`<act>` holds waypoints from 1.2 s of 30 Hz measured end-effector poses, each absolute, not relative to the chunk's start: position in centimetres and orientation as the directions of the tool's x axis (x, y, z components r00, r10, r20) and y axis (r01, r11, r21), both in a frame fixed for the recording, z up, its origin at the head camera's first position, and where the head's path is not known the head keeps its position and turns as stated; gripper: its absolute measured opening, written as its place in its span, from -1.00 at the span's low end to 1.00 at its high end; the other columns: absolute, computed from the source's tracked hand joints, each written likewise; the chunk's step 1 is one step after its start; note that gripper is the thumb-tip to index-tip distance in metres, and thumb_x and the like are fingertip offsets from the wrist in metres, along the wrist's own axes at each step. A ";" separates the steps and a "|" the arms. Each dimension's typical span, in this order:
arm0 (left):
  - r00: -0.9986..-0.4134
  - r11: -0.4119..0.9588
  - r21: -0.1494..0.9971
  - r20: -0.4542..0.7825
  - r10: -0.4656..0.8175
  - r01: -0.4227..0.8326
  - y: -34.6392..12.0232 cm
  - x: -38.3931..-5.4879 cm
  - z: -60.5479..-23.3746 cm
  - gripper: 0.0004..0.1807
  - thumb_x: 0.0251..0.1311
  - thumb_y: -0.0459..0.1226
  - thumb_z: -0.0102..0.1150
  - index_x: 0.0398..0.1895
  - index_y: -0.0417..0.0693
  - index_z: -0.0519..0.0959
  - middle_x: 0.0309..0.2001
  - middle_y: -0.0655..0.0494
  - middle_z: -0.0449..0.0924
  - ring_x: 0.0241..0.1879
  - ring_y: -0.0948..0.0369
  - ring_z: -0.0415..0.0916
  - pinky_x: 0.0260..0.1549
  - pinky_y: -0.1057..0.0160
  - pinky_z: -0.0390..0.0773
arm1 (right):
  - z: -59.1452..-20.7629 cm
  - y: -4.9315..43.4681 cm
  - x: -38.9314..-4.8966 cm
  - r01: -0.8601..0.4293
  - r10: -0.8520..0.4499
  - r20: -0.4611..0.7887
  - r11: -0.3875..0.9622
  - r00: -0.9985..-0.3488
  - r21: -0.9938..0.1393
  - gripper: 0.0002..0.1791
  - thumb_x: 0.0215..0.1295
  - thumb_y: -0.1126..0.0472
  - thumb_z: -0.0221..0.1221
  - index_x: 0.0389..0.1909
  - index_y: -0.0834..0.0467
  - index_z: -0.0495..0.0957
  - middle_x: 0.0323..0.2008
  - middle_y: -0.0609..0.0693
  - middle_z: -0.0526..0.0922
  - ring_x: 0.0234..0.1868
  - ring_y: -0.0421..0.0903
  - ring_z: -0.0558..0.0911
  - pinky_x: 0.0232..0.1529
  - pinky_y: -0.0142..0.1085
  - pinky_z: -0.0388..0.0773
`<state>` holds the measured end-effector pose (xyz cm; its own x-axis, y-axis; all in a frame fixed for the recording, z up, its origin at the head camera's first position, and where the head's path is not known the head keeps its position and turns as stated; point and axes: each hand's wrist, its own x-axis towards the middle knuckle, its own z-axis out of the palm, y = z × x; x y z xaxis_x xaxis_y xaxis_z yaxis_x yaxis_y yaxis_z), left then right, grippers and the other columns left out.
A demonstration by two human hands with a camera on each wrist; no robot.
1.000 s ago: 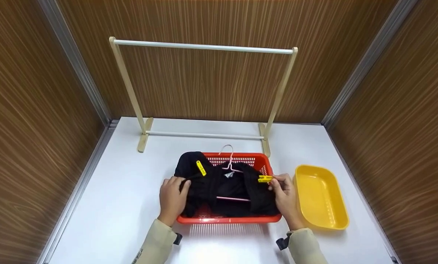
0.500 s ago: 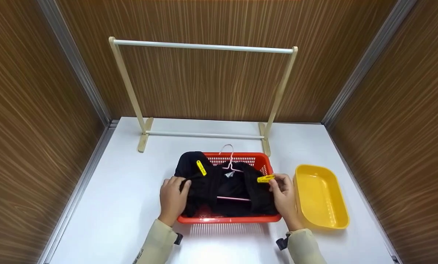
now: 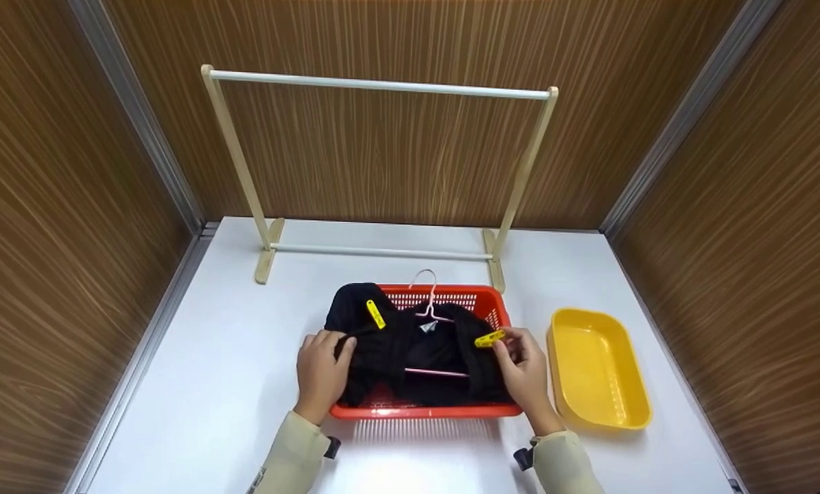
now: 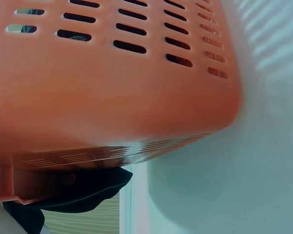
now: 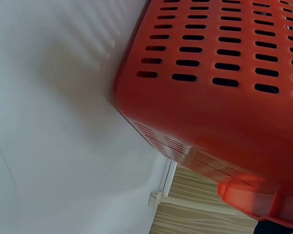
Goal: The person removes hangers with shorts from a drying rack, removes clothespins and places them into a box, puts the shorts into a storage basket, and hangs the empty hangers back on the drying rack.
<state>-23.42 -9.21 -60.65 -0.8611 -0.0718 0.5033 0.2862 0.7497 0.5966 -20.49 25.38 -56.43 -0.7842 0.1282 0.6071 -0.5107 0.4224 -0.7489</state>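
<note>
A black garment (image 3: 384, 355) lies bunched in a red plastic basket (image 3: 427, 412), with a pink hanger (image 3: 431, 305) inside it and its hook upward. At the basket's left end, my left hand (image 3: 324, 370) holds the garment's edge; some fingertips are hidden. My right hand (image 3: 525, 374), over the right rim, pinches a yellow clothespin (image 3: 490, 338) at the garment's right part. Another yellow clothespin (image 3: 375, 314) sits on the cloth at upper left. Both wrist views mostly show the basket's slotted wall (image 4: 102, 92), with dark cloth (image 4: 83, 190) hanging over the rim in the left one.
Behind the basket stands a wooden rack with a white top rail (image 3: 382, 84) and a low crossbar (image 3: 382, 252). A yellow tray (image 3: 595, 363) lies right of my right hand on the white table (image 3: 224, 357). Wood-grain panels (image 3: 410, 158) enclose the table.
My right hand has shifted slightly left with its clothespin, which has moved inward and turned to a slant over the garment. The left hand stays in place.
</note>
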 end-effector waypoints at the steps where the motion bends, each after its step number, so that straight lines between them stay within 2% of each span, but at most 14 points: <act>1: -0.861 0.750 0.597 0.503 -0.073 0.285 -9.2 -23.4 -60.7 -0.76 0.39 -0.12 0.30 -0.25 -0.13 0.71 -0.24 -0.02 0.69 -0.22 -0.06 0.52 -0.10 -0.01 0.46 | -56.5 25.4 -20.5 -0.508 0.128 0.605 0.425 -0.786 -0.749 -0.79 0.26 0.56 0.27 -0.10 0.49 0.58 -0.42 0.15 0.56 -0.47 -0.19 0.45 -0.47 -0.49 0.38; 16: -0.851 0.753 0.586 0.521 -0.067 0.299 -9.3 -23.5 -60.6 -0.77 0.38 -0.13 0.31 -0.24 -0.13 0.72 -0.25 -0.01 0.68 -0.23 -0.05 0.52 -0.12 -0.01 0.46 | -56.4 25.1 -20.4 -0.475 0.148 0.586 0.446 -0.797 -0.759 -0.81 0.27 0.54 0.27 -0.11 0.51 0.60 -0.43 0.14 0.58 -0.48 -0.22 0.46 -0.46 -0.52 0.37; 25: -0.878 0.739 0.617 0.473 -0.075 0.269 -9.2 -23.5 -60.5 -0.74 0.43 -0.11 0.25 -0.22 -0.13 0.72 -0.22 -0.02 0.69 -0.22 -0.06 0.50 -0.09 -0.01 0.44 | -56.1 25.1 -20.7 -0.491 0.131 0.592 0.434 -0.795 -0.755 -0.81 0.28 0.57 0.24 -0.11 0.52 0.59 -0.42 0.20 0.61 -0.46 -0.22 0.48 -0.43 -0.53 0.41; 36: -0.879 0.744 0.614 0.470 -0.079 0.261 -9.2 -23.4 -60.8 -0.74 0.42 -0.10 0.26 -0.21 -0.13 0.72 -0.22 -0.01 0.69 -0.20 -0.07 0.52 -0.07 -0.02 0.45 | -56.1 25.1 -20.4 -0.481 0.138 0.579 0.420 -0.804 -0.769 -0.81 0.29 0.57 0.23 -0.09 0.56 0.58 -0.44 0.19 0.60 -0.46 -0.22 0.48 -0.42 -0.53 0.41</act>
